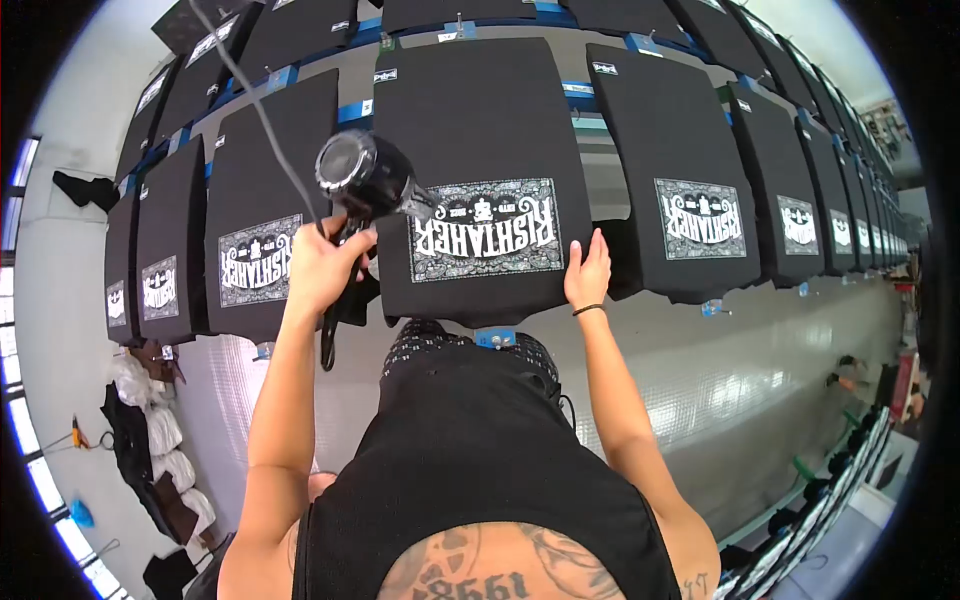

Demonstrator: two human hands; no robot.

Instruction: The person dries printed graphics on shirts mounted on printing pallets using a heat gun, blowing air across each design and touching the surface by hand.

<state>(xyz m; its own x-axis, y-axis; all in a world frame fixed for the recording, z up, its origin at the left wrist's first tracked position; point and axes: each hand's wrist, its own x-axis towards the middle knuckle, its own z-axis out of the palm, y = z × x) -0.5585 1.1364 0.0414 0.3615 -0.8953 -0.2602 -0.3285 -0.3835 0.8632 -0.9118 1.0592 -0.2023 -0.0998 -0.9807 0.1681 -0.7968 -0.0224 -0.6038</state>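
Note:
My left hand (pixel 325 262) is wrapped round the handle of a black hair dryer (pixel 365 175). Its nozzle points right, over the left edge of a white bandana-style print (pixel 483 230) with large lettering, upside down from here. The print lies on a black fabric panel (pixel 470 110) stretched flat over a board in front of me. Against the panel's right edge, beside the print, rests my right hand (pixel 588 270), fingers stretched out and holding nothing. A dark band circles that wrist. The dryer's grey cord (pixel 255 100) runs up to the top left.
Neighbouring boards carry like printed black panels, one to the right (pixel 680 150) and one to the left (pixel 270 150), in long rows. Blue brackets (pixel 495 337) hold the boards. White plastic bundles (pixel 165 430) lie by the left wall. A rack (pixel 830 510) stands at lower right.

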